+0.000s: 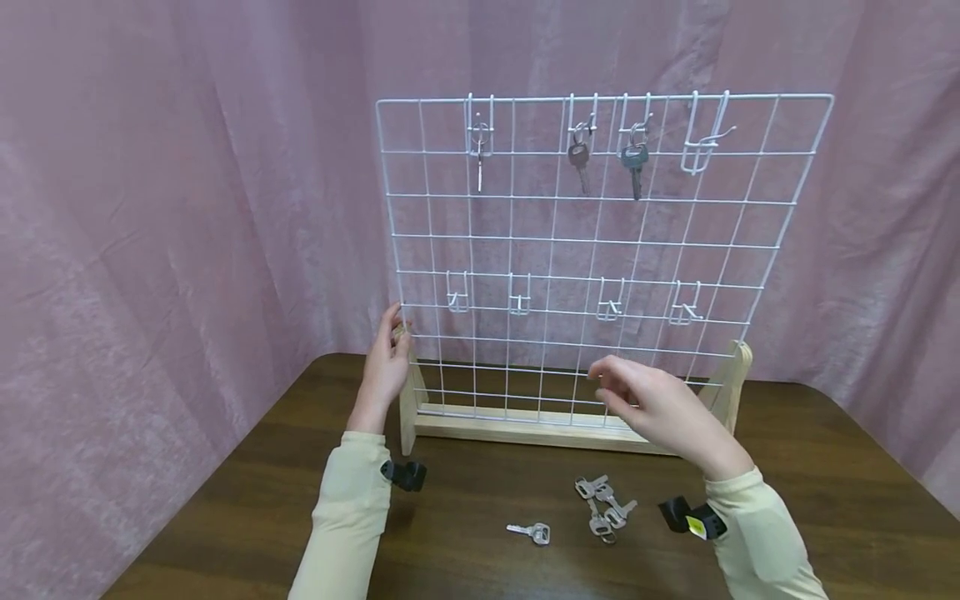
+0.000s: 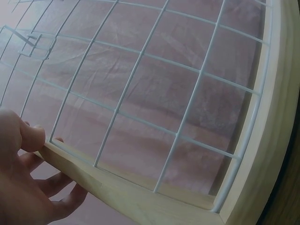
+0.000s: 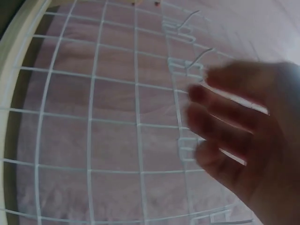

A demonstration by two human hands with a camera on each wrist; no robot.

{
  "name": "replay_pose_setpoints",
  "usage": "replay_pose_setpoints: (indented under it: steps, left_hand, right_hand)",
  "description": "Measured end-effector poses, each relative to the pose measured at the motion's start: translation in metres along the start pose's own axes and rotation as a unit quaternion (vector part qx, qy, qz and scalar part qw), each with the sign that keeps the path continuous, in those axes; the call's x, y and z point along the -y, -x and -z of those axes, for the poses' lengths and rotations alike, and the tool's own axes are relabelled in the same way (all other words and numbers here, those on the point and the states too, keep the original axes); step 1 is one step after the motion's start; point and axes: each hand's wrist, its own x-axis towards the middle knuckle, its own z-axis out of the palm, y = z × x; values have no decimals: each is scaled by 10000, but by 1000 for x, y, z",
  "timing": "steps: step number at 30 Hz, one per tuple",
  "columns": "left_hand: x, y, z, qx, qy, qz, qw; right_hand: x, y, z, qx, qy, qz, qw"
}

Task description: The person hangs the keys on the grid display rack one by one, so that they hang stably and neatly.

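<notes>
My left hand [image 1: 387, 364] grips the left upright [image 2: 112, 197] of a wooden stand, thumb in front and fingers round behind. The stand bears a white wire grid [image 1: 551, 241]. In front of the grid's lower right part, my right hand [image 1: 654, 408] hovers with loosely bent fingers and holds nothing. Three hooks along the top carry keys: one seen edge-on [image 1: 480, 171], a brownish key [image 1: 578, 156] and a darker key [image 1: 634, 158]. A fourth top hook [image 1: 699, 156] at the right carries nothing. Several lower hooks [image 1: 519, 305] are bare.
On the brown table [image 1: 465, 492], a single silver key [image 1: 538, 534] lies in front of the stand. To its right is a small pile of keys [image 1: 600, 521]. The stand's wooden base bar [image 1: 517, 429] crosses behind them. A pink curtain [image 1: 225, 208] hangs at the back.
</notes>
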Motion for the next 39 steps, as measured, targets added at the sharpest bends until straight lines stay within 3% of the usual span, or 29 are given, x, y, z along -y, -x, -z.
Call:
replay_pose_setpoints:
  steps: [3, 6, 10, 13, 15, 17, 21, 34, 39]
  left_hand:
    - [1, 0, 1, 5, -19, 10, 10000]
    - [1, 0, 3, 9, 1, -6, 10000]
    - [-1, -1, 3, 35, 25, -38, 10000]
    - [-1, -1, 3, 42, 20, -57, 10000]
    - [-2, -1, 3, 34, -9, -65, 10000]
    - [-2, 0, 3, 12, -35, -84, 10000]
    - [-4, -1, 2, -52, -56, -124, 9999]
    - [-2, -1, 0, 2, 26, -96, 10000]
    - [1, 0, -1, 32, 39, -41, 10000]
  right_hand:
    - [-6, 0, -8, 1003, 1, 61, 9949]
    - [-16, 0, -19, 1903, -178, 146, 9814]
    - [-27, 4, -38, 2939, -739, 69, 9530]
    - [-31, 9, -54, 3550, -1038, -312, 9285]
    - [-32, 12, -62, 3793, -1035, -539, 9179]
    - [-33, 14, -69, 3958, -1023, -801, 9091]
    - [-36, 17, -78, 4034, -927, -918, 9057]
    - [-42, 21, -87, 4002, -1012, -1100, 9042]
    - [-45, 22, -90, 3978, -1126, -816, 9069]
